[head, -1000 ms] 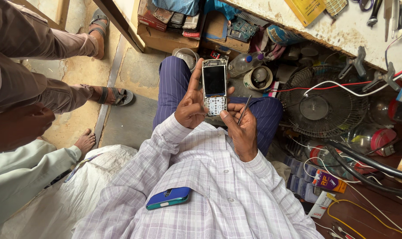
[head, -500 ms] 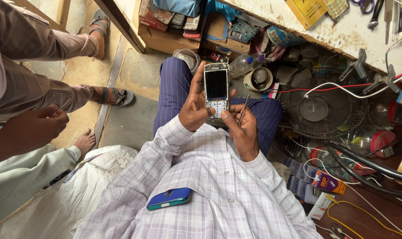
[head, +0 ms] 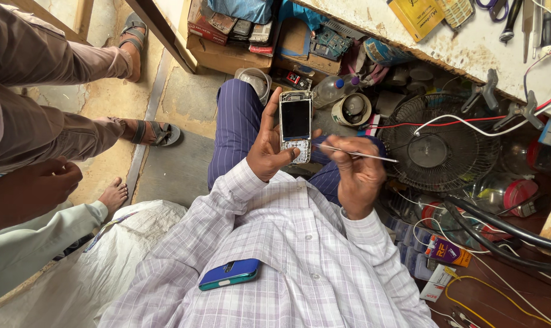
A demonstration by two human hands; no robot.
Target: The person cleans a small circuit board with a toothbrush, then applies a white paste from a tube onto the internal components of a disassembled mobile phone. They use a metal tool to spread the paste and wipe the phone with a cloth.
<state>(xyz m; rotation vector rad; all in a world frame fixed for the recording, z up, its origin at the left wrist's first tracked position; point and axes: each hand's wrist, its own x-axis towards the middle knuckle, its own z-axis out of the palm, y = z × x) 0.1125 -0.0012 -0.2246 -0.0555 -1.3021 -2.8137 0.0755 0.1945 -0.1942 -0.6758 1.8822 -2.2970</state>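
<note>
Cluttered repair-shop floor behind: left hand grips an upright keypad phone, long axis pointing away; right hand, just right, pinches a thin probe aimed at its keypad.

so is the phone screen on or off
Off: the phone, upright in the left hand, shows a dark, blank screen. The right hand holds a thin tool beside it.

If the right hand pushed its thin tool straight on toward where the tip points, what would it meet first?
Most likely the keypad phone held upright in the left hand. The right hand pinches a thin metal tool, whose tip sits just beside the phone's lower edge; whether they touch is unclear.
</note>
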